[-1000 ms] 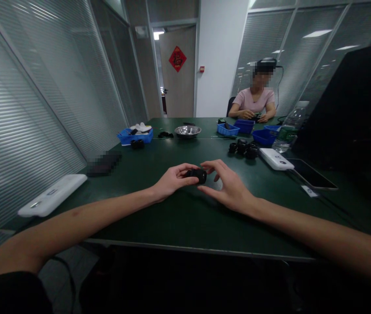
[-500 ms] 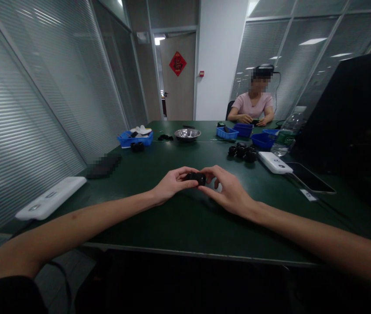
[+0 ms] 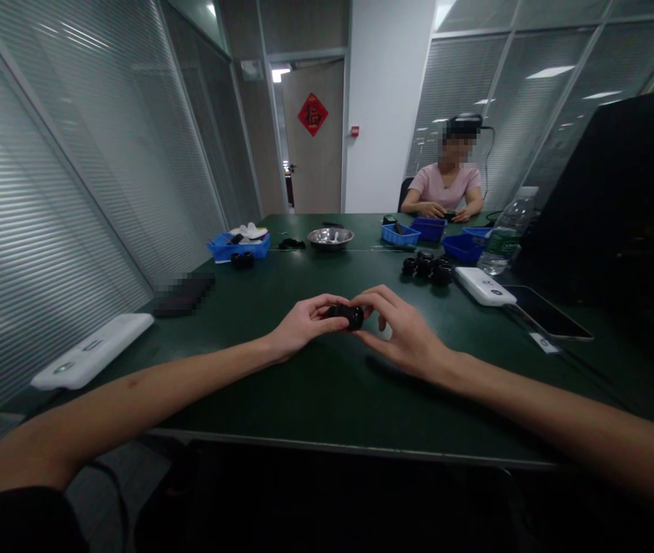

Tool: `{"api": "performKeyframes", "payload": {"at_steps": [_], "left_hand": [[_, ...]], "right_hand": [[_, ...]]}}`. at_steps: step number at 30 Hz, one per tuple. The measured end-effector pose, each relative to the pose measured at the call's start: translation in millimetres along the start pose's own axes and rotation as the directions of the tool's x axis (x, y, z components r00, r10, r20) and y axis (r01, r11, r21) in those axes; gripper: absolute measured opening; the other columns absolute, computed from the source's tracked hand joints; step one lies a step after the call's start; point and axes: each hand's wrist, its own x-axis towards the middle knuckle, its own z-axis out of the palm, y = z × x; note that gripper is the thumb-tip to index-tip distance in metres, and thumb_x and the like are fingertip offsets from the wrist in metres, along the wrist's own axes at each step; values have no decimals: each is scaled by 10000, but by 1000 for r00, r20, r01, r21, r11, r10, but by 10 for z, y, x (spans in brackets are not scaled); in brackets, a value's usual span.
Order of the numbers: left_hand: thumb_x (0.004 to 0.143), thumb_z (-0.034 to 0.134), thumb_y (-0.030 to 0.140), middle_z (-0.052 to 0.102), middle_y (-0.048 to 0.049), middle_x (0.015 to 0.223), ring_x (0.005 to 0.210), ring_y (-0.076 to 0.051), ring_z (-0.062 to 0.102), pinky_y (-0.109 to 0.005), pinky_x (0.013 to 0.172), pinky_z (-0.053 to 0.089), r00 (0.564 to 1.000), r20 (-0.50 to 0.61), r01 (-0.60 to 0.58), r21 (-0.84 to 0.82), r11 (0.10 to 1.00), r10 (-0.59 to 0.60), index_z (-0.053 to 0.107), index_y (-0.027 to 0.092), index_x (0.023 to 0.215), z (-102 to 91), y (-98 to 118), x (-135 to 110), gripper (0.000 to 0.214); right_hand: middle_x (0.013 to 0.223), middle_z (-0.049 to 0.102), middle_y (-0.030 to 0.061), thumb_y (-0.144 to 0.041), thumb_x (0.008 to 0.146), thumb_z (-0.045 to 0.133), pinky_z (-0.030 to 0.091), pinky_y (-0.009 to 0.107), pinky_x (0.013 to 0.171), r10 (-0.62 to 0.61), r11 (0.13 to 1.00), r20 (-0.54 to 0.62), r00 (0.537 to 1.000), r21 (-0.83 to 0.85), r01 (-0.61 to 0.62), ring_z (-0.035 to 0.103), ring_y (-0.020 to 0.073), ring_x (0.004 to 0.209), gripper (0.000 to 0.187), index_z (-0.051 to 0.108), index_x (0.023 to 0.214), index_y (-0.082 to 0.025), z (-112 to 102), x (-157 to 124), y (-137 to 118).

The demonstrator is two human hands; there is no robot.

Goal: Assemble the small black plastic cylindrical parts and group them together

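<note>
A small black cylindrical part (image 3: 354,316) is held just above the green table (image 3: 303,399), in the middle of the view. My left hand (image 3: 307,324) grips its left side, thumb in front and fingers behind, hiding part of it. From the other side, my right hand (image 3: 401,326) has its thumb and index finger curved onto the part's right end, leaving a gap under the palm. Several similar black parts (image 3: 427,267) sit in a cluster ahead and to the right. Two more dark pieces (image 3: 242,259) rest at the left, by a blue basket.
Farther back are a filled blue basket (image 3: 238,246), a metal bowl (image 3: 330,239) and blue bins (image 3: 465,247). A bottle (image 3: 502,238), white power bank (image 3: 484,286) and phone (image 3: 549,312) lie right; another white device (image 3: 93,352) left. A person (image 3: 446,184) sits across.
The fingers of my right hand have shifted slightly at the right end of the black part, which has turned a little and shows more of its side. My left hand stays in place.
</note>
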Motion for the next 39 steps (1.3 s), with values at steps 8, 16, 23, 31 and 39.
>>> {"api": "performKeyframes", "payload": {"at_steps": [8,16,23,31,39], "left_hand": [[783,844,264,706,-101,1226,1179,-259,641,-418,1040,471,1000,12,-7,-11,1000,7,676,157,1178,6,-1,4,442],[769,851,246,715,-97,1210,1162,-252,652,-429,1059,460,1000,-3,-19,2,1000,19,685,159,1166,12,-1,8,439],[770,850,260,706,-111,1232,1166,-256,648,-439,1067,454,1000,10,-28,-12,1000,28,681,156,1190,6,-23,20,464],[776,851,274,703,-113,1235,1171,-262,646,-431,1036,475,1000,17,-13,-32,999,13,685,158,1180,-2,-23,16,452],[766,859,286,706,-112,1222,1176,-271,642,-438,1040,474,1000,3,-11,-24,1000,11,691,158,1175,3,-20,9,460]], "right_hand": [[1134,642,92,-245,936,692,587,424,800,41,999,-9,999,-13,-41,651,236,950,320,588,1238,-218,14,-16,-21],[1107,639,83,-308,930,716,574,365,693,99,995,-28,995,32,-98,643,231,934,332,579,1219,-218,30,-15,-23],[1179,620,98,-276,920,718,580,370,737,65,996,-54,996,63,-62,630,242,1017,356,564,1236,-216,43,-10,-50],[1209,603,111,-222,892,718,592,390,754,46,998,-61,997,48,-43,634,243,1008,357,570,1217,-219,45,-19,-50],[1163,621,95,-215,916,687,598,398,762,77,996,-27,997,47,-76,645,225,953,304,589,1203,-216,39,-12,-48]]}}
